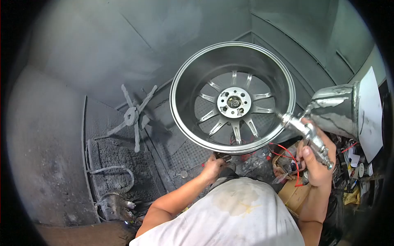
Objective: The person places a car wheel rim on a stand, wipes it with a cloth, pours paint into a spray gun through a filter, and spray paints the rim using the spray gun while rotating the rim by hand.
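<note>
A silver alloy wheel with several spokes lies with its open barrel facing up, in the middle of the view. My right hand is wrapped round a metal spray gun, its nozzle pointing at the wheel's right rim. A paint-streaked cup, with a white sheet across its far end, sits beside the gun. At the wheel's near edge is my left hand, its fingers partly hidden under the rim; what they grip cannot be made out.
A grey four-armed stand is at the left. Below it lies a rough, paint-crusted mat with a curved hose. A red hose, a cardboard box and cluttered small items are at the lower right. Grey walls surround the area.
</note>
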{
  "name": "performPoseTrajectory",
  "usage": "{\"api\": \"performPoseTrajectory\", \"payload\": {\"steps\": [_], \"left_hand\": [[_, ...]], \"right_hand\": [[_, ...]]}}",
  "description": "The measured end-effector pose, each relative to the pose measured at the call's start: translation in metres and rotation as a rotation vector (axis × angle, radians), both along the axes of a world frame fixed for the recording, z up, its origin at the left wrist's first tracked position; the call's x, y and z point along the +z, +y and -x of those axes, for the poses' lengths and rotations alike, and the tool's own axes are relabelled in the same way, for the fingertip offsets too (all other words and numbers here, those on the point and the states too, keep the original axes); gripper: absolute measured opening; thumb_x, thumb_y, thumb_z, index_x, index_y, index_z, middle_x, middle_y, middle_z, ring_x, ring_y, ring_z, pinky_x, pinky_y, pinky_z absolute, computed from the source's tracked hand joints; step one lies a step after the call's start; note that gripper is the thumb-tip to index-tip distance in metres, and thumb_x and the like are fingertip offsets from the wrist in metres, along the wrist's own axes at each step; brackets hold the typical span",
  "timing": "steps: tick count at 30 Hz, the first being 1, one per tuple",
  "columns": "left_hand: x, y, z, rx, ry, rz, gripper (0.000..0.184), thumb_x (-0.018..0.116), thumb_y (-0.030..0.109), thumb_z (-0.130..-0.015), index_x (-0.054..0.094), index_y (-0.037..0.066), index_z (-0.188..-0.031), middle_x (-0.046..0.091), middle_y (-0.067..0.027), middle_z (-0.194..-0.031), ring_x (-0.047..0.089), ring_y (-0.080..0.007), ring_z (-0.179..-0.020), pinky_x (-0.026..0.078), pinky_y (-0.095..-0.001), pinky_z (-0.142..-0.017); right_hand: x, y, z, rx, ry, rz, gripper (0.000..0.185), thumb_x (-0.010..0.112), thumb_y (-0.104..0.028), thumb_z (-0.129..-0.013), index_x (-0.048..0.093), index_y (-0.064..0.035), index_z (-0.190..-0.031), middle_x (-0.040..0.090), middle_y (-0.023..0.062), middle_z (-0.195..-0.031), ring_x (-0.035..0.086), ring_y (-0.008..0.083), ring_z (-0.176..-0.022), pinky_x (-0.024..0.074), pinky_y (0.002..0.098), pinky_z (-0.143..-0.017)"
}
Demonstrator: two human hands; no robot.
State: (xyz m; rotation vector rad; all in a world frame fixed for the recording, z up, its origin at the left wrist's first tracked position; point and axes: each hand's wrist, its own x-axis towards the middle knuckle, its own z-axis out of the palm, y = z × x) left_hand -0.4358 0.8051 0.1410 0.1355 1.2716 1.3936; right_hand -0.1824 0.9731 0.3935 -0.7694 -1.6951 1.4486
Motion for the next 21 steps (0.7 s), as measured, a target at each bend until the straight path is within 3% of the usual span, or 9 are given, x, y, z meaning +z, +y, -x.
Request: {"api": "performPoseTrajectory", "payload": {"steps": [3,9,11,12,13,14,16,19,21], "left_hand": [[-0.038,-0.011,0.0,-0.28,0.124,0.153,0.061,0.051,-0.004,-0.081,0.043,-0.005,-0.141,0.057,-0.0152,-0.137,0.056,-0.0256,-0.125,0.046,-0.0361,-0.104],[-0.016,-0.017,-0.013,-0.381,0.245,-0.001,0.06,0.057,0.004,-0.083,0.046,-0.007,-0.141,0.063,-0.0132,-0.124,0.059,-0.0242,-0.108,0.05,-0.0327,-0.093],[-0.013,-0.015,-0.005,-0.164,-0.042,0.173,0.058,0.056,0.002,-0.083,0.046,-0.006,-0.14,0.063,-0.0127,-0.12,0.061,-0.023,-0.104,0.051,-0.0331,-0.091],[-0.067,-0.023,0.009,-0.085,0.011,0.083,0.046,0.057,-0.001,-0.085,0.055,-0.004,-0.131,0.063,-0.0162,-0.124,0.06,-0.0269,-0.118,0.049,-0.0416,-0.103],[-0.066,-0.024,0.015,-0.09,0.012,0.086,0.046,0.057,-0.001,-0.085,0.055,-0.004,-0.131,0.063,-0.0162,-0.124,0.06,-0.0269,-0.118,0.049,-0.0416,-0.103],[-0.062,-0.023,0.028,0.005,0.058,0.048,0.04,0.058,0.002,-0.088,0.057,-0.002,-0.128,0.065,-0.0145,-0.121,0.062,-0.0265,-0.115,0.05,-0.0418,-0.101],[-0.048,-0.017,0.047,0.098,0.106,0.012,0.035,0.059,0.005,-0.092,0.058,0.0,-0.126,0.066,-0.0128,-0.118,0.063,-0.026,-0.113,0.051,-0.042,-0.099],[-0.032,-0.004,0.071,0.261,0.148,-0.002,0.028,0.057,0.029,-0.102,0.062,0.008,-0.12,0.068,-0.0051,-0.115,0.065,-0.0208,-0.108,0.051,-0.039,-0.095],[0.006,0.01,0.069,0.442,0.094,0.008,0.018,0.056,0.01,-0.096,0.061,0.003,-0.112,0.066,-0.0063,-0.096,0.062,-0.0185,-0.084,0.052,-0.0347,-0.079]], "right_hand": [[0.0,0.004,0.003,-0.13,-0.009,-0.045,0.061,0.068,-0.03,-0.096,0.052,0.008,-0.141,0.054,0.0003,-0.072,0.047,0.0063,-0.057,0.0396,0.0212,-0.054],[-0.005,0.007,0.003,-0.25,-0.03,0.01,0.066,0.071,-0.031,-0.095,0.048,0.0059,-0.145,0.052,-0.001,-0.074,0.046,0.005,-0.056,0.0352,0.0187,-0.052],[0.0,-0.003,0.001,-0.222,-0.014,0.046,0.069,0.073,-0.033,-0.093,0.05,0.0067,-0.143,0.053,-0.001,-0.073,0.048,0.0047,-0.057,0.035,0.0187,-0.052],[0.003,-0.005,-0.002,-0.123,-0.025,0.087,0.069,0.074,-0.033,-0.092,0.051,0.0073,-0.142,0.054,-0.0007,-0.072,0.049,0.0052,-0.058,0.0355,0.0193,-0.052],[0.004,-0.008,-0.004,-0.025,-0.034,0.128,0.069,0.076,-0.033,-0.091,0.052,0.008,-0.14,0.055,-0.0004,-0.071,0.05,0.0058,-0.059,0.036,0.0199,-0.052],[-0.002,-0.009,-0.002,-0.03,-0.031,0.132,0.08,0.076,-0.045,-0.087,0.051,0.0095,-0.14,0.054,0.003,-0.062,0.05,0.0077,-0.053,0.0348,0.0193,-0.046],[-0.001,-0.009,-0.004,-0.006,-0.016,0.135,0.073,0.076,-0.038,-0.089,0.052,0.0092,-0.139,0.056,0.0019,-0.067,0.05,0.0073,-0.057,0.0377,0.0203,-0.051],[-0.005,-0.002,-0.003,-0.079,-0.073,0.035,0.063,0.073,-0.032,-0.094,0.054,0.0053,-0.14,0.056,-0.0014,-0.075,0.049,0.006,-0.061,0.041,0.0215,-0.057],[-0.003,0.001,0.001,-0.163,-0.081,0.064,0.064,0.074,-0.033,-0.093,0.054,0.0043,-0.141,0.055,-0.0019,-0.075,0.049,0.0052,-0.061,0.0402,0.0218,-0.054]]}}
